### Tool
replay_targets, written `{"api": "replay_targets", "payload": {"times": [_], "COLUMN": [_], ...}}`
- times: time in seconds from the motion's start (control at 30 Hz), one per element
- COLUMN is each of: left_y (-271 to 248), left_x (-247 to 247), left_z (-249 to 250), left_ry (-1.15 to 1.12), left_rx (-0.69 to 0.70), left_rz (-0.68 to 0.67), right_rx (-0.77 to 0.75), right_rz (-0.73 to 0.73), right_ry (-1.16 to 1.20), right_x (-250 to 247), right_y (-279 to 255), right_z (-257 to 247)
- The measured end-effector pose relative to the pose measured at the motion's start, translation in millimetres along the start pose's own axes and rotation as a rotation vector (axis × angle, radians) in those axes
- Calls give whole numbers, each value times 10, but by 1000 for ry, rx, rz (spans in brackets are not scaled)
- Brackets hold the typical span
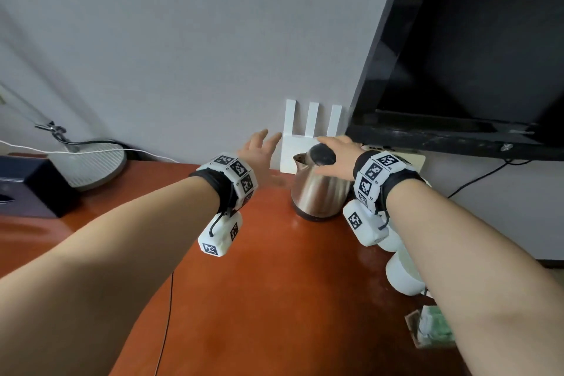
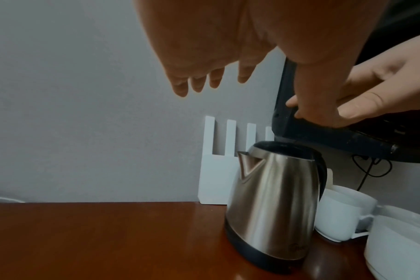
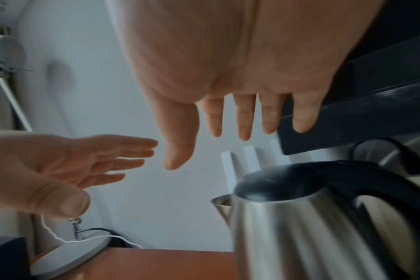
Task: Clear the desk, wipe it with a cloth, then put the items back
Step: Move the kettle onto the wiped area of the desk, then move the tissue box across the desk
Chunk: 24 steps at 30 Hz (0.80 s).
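A steel kettle (image 1: 319,189) with a black lid and handle stands at the back of the reddish wooden desk (image 1: 244,299). A white router (image 1: 308,128) with upright antennas leans on the wall behind it. My left hand (image 1: 261,151) hovers open to the left of the kettle, fingers spread toward the router, holding nothing. My right hand (image 1: 338,152) hangs open just above the kettle lid, fingers straight. In the right wrist view the right hand (image 3: 240,117) floats clear above the kettle (image 3: 312,217). The left wrist view shows the kettle (image 2: 273,204) below the left hand (image 2: 204,79).
A black TV (image 1: 457,49) hangs over the right rear. White cups (image 1: 403,272) and a packet (image 1: 430,330) sit along the desk's right edge. A lamp base (image 1: 91,165) with a white cable and a dark box (image 1: 27,186) stand at the left.
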<state>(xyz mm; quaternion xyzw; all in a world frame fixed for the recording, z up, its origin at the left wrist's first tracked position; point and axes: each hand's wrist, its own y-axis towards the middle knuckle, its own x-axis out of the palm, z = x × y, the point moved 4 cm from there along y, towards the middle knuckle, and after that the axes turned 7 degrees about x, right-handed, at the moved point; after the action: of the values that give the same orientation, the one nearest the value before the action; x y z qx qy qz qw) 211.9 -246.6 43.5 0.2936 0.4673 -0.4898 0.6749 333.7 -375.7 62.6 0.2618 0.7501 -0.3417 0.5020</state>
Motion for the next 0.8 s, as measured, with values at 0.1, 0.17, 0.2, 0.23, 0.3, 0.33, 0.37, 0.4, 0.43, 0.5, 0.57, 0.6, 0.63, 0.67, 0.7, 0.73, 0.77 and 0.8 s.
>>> {"api": "replay_targets", "payload": {"times": [0.1, 0.17, 0.2, 0.23, 0.3, 0.33, 0.37, 0.4, 0.43, 0.5, 0.57, 0.6, 0.63, 0.67, 0.7, 0.73, 0.77, 0.8], "left_y": [-279, -487, -607, -708, -936, -1057, -1174, -1298, -1421, -1661, -1897, -2012, -2118, -2222, -2320, -2412, -2493, -2563], "left_x": [-215, -387, -489, -583, -781, -878, -972, -1063, -1152, -1316, -1456, -1515, -1564, -1609, -1645, -1672, -1696, -1713], "left_z": [-315, -568, -703, -861, -1193, -1360, -1540, -1720, -1910, -2304, -2686, -2868, -3057, -3238, -3421, -3608, -3793, -3973], "left_ry": [24, 36, 50, 51, 56, 65, 71, 80, 84, 94, 107, 118, 123, 123, 114, 100, 85, 72], "left_rx": [-18, -28, -40, -53, -86, -108, -130, -151, -175, -223, -271, -297, -322, -348, -380, -416, -451, -485], "left_rz": [16, 19, 18, 25, 34, 40, 51, 69, 83, 119, 143, 151, 155, 158, 158, 162, 168, 177], "right_rx": [-61, -88, -99, -113, -140, -153, -167, -183, -201, -249, -292, -308, -321, -330, -335, -338, -340, -339], "right_rz": [17, 21, 15, 10, -2, -11, -22, -33, -44, -60, -70, -75, -82, -91, -103, -117, -133, -151], "right_ry": [7, 32, 41, 48, 57, 57, 55, 52, 48, 44, 51, 59, 68, 79, 90, 101, 107, 103], "right_x": [100, 187, 240, 299, 428, 498, 574, 652, 730, 884, 1038, 1116, 1197, 1284, 1374, 1467, 1557, 1647], "right_y": [-89, -126, -144, -165, -201, -218, -227, -237, -246, -262, -266, -259, -250, -234, -217, -196, -170, -140], "right_z": [-466, -822, -1016, -1223, -1660, -1883, -2114, -2345, -2577, -3042, -3469, -3663, -3844, -4007, -4150, -4278, -4393, -4493]}}
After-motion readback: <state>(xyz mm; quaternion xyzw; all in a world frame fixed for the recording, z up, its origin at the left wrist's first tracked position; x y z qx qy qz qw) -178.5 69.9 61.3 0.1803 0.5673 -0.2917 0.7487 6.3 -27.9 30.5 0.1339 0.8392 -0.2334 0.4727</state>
